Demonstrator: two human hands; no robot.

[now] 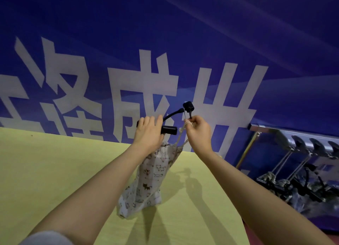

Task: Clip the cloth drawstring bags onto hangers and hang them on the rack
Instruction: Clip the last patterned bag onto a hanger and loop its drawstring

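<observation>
I am watching my left hand (148,132) curling its fingers around the middle of a black clip hanger (169,122), gripping it above the far part of the yellow-green surface (55,171). My right hand (199,132) is pinching the pale drawstring (184,130) of the cat-print cloth drawstring bag (146,180) between thumb and fingertips, just under the hanger's raised black clip (188,106). I cannot tell whether the cord is sitting in that clip. The bag is hanging down from the hands, its bottom corner touching the surface near the middle. Behind, a blue banner (183,33) is showing large white Chinese characters; I am reading one as 逢 and another as 盛, and the rest are cut off. Off the surface's right edge, a metal rack (293,132) is carrying more hangers (302,173) with dark items clipped on.
</observation>
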